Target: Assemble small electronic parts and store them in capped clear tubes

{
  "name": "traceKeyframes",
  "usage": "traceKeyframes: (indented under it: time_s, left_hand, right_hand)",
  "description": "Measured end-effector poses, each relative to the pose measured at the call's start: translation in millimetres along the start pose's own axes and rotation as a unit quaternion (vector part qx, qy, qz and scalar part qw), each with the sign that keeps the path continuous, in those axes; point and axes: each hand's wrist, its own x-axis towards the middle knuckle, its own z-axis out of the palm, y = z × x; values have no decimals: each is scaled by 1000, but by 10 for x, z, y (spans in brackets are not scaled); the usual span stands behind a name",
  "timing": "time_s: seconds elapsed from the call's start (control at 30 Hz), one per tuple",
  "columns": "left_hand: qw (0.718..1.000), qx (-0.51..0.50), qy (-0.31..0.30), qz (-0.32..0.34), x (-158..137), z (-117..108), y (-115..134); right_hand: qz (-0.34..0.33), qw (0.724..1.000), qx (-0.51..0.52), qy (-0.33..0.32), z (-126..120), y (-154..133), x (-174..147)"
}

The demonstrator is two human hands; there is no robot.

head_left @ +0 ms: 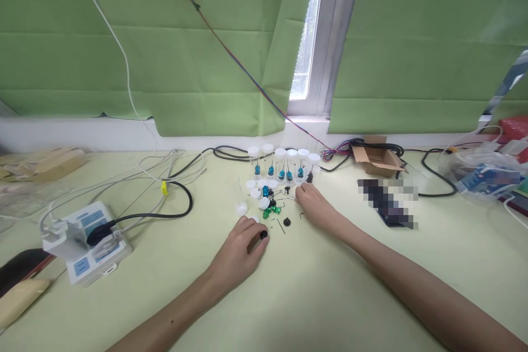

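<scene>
Between the thumb and fingers of my left hand (237, 247) is a small round black part (264, 235). My right hand (315, 203) reaches to the right edge of a cluster of small pieces, its fingers pinched together; what they hold is too small to make out. In the cluster lie white caps (264, 203), blue parts (265, 191) and green parts (270, 212). A loose black part (287, 221) rests on the table beside an L-shaped hex key (281, 225). Behind the cluster stands a row of clear white-capped tubes (281, 165), several with blue pieces inside.
On the left sits a white power strip (97, 242) with plugs and cables. An open cardboard box (379, 159) stands at the back right, with a blurred dark object (390, 206) in front. Black cable (192, 198) curls across the table. A plastic bag (482, 170) lies far right.
</scene>
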Motion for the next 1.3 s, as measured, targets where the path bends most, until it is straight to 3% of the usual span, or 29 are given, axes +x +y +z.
traceKeyframes:
  time_s: [0.3, 0.5, 0.73, 0.87, 0.97, 1.3]
  left_hand:
    - [1000, -2, 1, -8, 5, -6, 6]
    - [1000, -7, 14, -14, 15, -7, 26]
    - [996, -29, 86, 1, 1, -28, 59]
    - [993, -32, 111, 2, 4, -23, 58]
    - [992, -42, 119, -3, 3, -11, 48]
    - [994, -53, 94, 9, -3, -10, 53]
  right_hand:
    - [23, 995, 101, 8, -103, -66, -33]
    - [32, 967, 250, 26, -175, -131, 3]
    - [12, 908, 418, -41, -304, -271, -21]
    - [28, 807, 570, -155, -387, -358, -91]
    - [20, 763, 611, -209, -419, -424, -127]
    - [15, 730, 649, -214, -410, -500, -159]
